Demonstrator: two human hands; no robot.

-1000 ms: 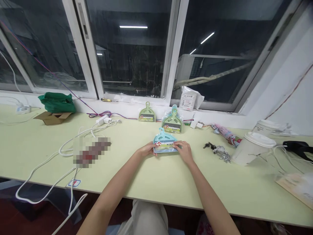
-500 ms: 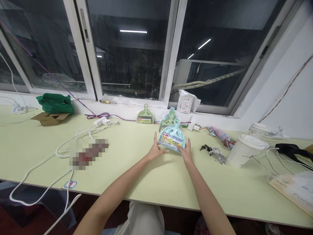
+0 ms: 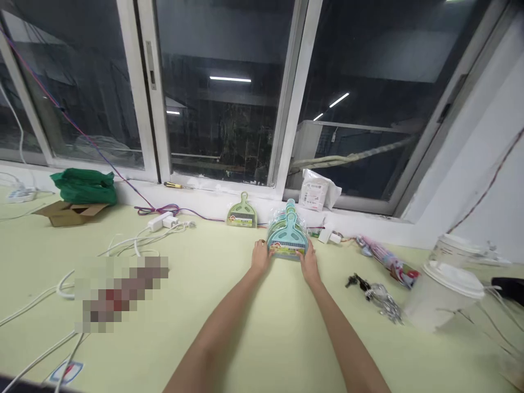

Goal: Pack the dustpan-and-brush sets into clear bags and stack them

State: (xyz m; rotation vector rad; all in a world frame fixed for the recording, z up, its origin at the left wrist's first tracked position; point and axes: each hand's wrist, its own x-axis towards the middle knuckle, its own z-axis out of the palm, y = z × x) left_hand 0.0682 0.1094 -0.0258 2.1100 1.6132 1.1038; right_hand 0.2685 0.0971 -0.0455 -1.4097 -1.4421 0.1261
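A light blue dustpan-and-brush set (image 3: 290, 234) in clear wrap stands upright at the front of a row of similar sets, against the wall below the window. My left hand (image 3: 261, 256) grips its lower left edge, and my right hand (image 3: 310, 263) grips its lower right edge. Behind it, only the handles and rims of the other blue and green sets (image 3: 275, 224) show. A separate green dustpan set (image 3: 242, 213) leans on the wall to the left.
On the right lie keys (image 3: 379, 297), a folded umbrella (image 3: 387, 259) and lidded white cups (image 3: 446, 295). White cables (image 3: 139, 240) and a blurred-out object (image 3: 123, 295) are on the left. A green bag (image 3: 84, 185) sits on a cardboard box (image 3: 67, 213). A white package (image 3: 317, 191) rests on the sill.
My hands have pushed the blue dustpan set away from me, up against the row. It now stands more upright and in line with the others. The head view has shifted.
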